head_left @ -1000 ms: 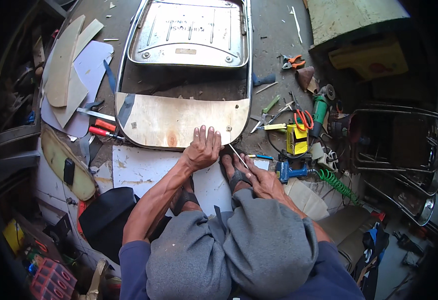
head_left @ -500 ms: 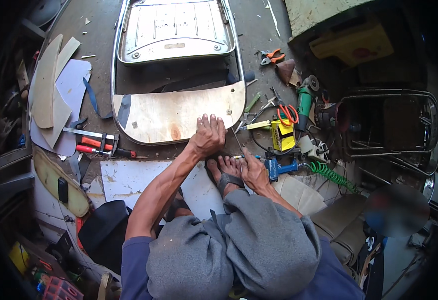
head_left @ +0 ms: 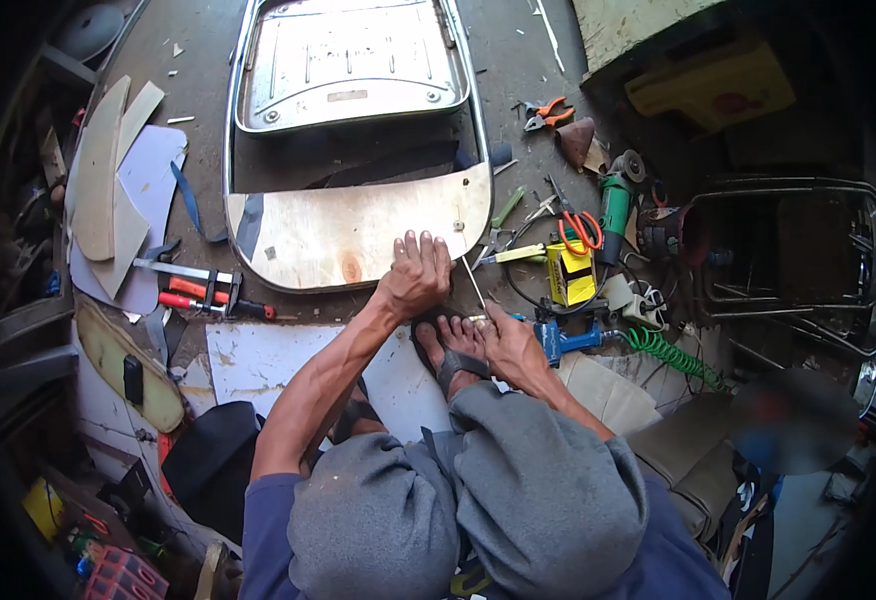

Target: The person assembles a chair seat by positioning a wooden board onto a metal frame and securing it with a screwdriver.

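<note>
A pale plywood panel (head_left: 318, 235) with a rounded near edge lies across the end of a chrome chair frame (head_left: 228, 120). My left hand (head_left: 416, 278) grips the panel's near edge, its fingers laid over the top and its thumb mostly out of sight. To its right, my right hand (head_left: 511, 340) is closed around a slim tool with a thin straight metal shaft (head_left: 473, 283). The handle is hidden in the fingers. The shaft slants up to the panel's edge, just right of my left hand. A blue air tool (head_left: 570, 341) lies beside my right hand.
Right of the frame lie orange-handled scissors (head_left: 580, 232), a yellow box (head_left: 570, 275), a green angle grinder (head_left: 613, 205) and pliers (head_left: 546, 114). A green coiled hose (head_left: 673, 360) trails rightward. At left are a clamp (head_left: 193, 272) and wood offcuts (head_left: 100, 185).
Both hands keep almost the same place and hold. The tool's shaft looks brighter and has shifted slightly. The surroundings sit a little differently in the view.
</note>
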The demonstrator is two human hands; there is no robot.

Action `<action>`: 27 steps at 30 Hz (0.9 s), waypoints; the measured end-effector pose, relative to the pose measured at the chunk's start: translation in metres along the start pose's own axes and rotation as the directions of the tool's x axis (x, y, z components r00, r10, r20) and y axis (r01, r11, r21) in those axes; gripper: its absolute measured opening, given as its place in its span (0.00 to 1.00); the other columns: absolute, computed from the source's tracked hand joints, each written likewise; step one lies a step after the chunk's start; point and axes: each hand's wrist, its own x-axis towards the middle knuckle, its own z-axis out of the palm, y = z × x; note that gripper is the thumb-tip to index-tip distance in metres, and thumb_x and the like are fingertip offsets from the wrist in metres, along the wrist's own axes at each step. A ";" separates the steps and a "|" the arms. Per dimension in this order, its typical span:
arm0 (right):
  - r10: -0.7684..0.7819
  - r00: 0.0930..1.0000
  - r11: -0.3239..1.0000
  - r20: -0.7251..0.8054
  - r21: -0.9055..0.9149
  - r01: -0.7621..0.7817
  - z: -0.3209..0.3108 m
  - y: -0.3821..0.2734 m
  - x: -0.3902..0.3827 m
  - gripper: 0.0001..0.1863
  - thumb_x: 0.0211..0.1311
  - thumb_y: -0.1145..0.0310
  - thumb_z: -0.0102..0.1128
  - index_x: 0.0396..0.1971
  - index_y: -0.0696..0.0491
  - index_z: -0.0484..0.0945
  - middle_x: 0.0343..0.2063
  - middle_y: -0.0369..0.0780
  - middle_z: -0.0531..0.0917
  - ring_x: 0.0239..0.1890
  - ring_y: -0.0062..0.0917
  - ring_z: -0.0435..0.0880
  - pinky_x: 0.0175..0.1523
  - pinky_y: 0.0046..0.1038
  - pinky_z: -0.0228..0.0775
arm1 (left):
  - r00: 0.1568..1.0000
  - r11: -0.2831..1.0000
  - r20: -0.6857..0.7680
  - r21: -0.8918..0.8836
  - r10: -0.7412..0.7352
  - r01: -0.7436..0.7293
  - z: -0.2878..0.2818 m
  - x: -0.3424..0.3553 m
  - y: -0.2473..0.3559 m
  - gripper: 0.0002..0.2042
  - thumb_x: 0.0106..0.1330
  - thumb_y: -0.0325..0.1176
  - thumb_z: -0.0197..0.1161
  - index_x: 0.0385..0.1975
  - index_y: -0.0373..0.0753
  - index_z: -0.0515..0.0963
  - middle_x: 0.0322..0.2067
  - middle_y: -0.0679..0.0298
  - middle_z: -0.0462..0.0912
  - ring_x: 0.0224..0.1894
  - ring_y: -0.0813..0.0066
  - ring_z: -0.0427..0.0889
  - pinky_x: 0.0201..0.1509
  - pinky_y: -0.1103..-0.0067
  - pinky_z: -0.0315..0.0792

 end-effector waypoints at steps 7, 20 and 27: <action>-0.247 0.951 0.950 -0.185 -0.241 0.200 0.039 0.053 0.003 0.23 0.71 0.63 0.54 0.59 0.62 0.73 0.34 0.60 0.84 0.39 0.54 0.87 0.39 0.47 0.81 | 1.000 1.000 0.001 0.016 0.020 -0.020 -0.001 -0.001 0.003 0.21 0.69 0.37 0.60 0.49 0.20 0.77 0.42 0.32 0.83 0.45 0.33 0.85 0.44 0.49 0.81; -0.374 0.875 0.927 -0.307 -0.098 0.362 0.054 0.070 0.021 0.23 0.72 0.65 0.53 0.62 0.62 0.72 0.38 0.58 0.85 0.40 0.50 0.88 0.41 0.43 0.81 | 1.000 1.000 -0.015 0.015 0.028 -0.027 0.000 -0.001 0.003 0.20 0.70 0.37 0.59 0.48 0.21 0.78 0.42 0.33 0.83 0.43 0.33 0.86 0.44 0.49 0.82; -0.062 0.998 0.994 -0.021 0.089 0.064 0.017 0.011 -0.002 0.23 0.71 0.66 0.55 0.63 0.59 0.71 0.37 0.57 0.85 0.41 0.50 0.87 0.41 0.46 0.80 | 1.000 1.000 0.010 -0.005 -0.001 0.001 -0.003 -0.002 -0.001 0.20 0.70 0.37 0.60 0.49 0.20 0.78 0.43 0.34 0.83 0.44 0.35 0.86 0.44 0.51 0.82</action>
